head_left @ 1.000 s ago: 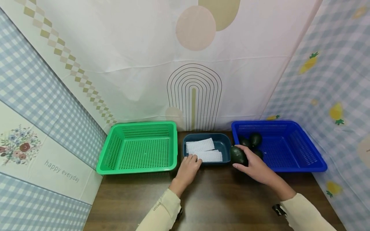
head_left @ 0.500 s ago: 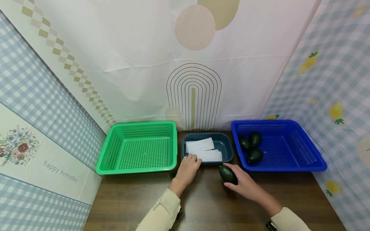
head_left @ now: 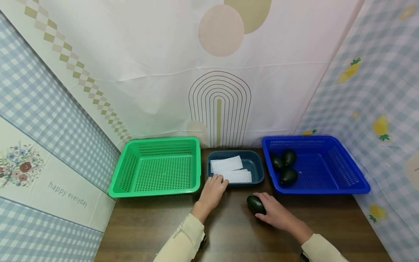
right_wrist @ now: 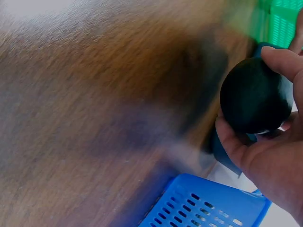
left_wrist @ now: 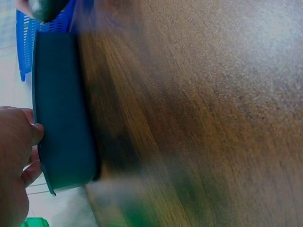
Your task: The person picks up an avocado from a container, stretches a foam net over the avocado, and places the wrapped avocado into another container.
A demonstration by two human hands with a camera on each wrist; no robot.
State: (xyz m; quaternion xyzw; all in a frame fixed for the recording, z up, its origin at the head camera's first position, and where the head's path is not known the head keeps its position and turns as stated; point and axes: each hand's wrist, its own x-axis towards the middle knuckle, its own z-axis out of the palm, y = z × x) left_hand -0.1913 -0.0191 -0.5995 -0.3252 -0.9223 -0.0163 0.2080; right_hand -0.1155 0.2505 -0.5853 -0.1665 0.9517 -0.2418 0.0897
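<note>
In the head view my right hand (head_left: pixel 275 213) holds a dark green avocado (head_left: pixel 256 205) low over the table, in front of the small dark teal tray (head_left: pixel 258 174). The right wrist view has thumb and fingers round the avocado (right_wrist: pixel 253 97). My left hand (head_left: pixel 212 193) rests at the tray's front rim with loosely bent fingers, right by the nearer white foam net sleeve (head_left: pixel 237 177). A second foam net sleeve (head_left: pixel 226 165) lies behind it in the tray. In the left wrist view my left hand's fingertips (left_wrist: pixel 38 134) overlap the tray's edge.
A blue basket (head_left: pixel 330 187) on the right contains three more avocados (head_left: pixel 289 176) near its left wall. On the left stands a green basket (head_left: pixel 157 193). Patterned cloth (head_left: pixel 157 105) hangs behind and at both sides of the brown wooden table (head_left: pixel 235 236).
My right hand has carried the avocado from the blue basket's left edge toward the front left, then lowered it slightly nearer the table. My left hand has stayed at the tray.
</note>
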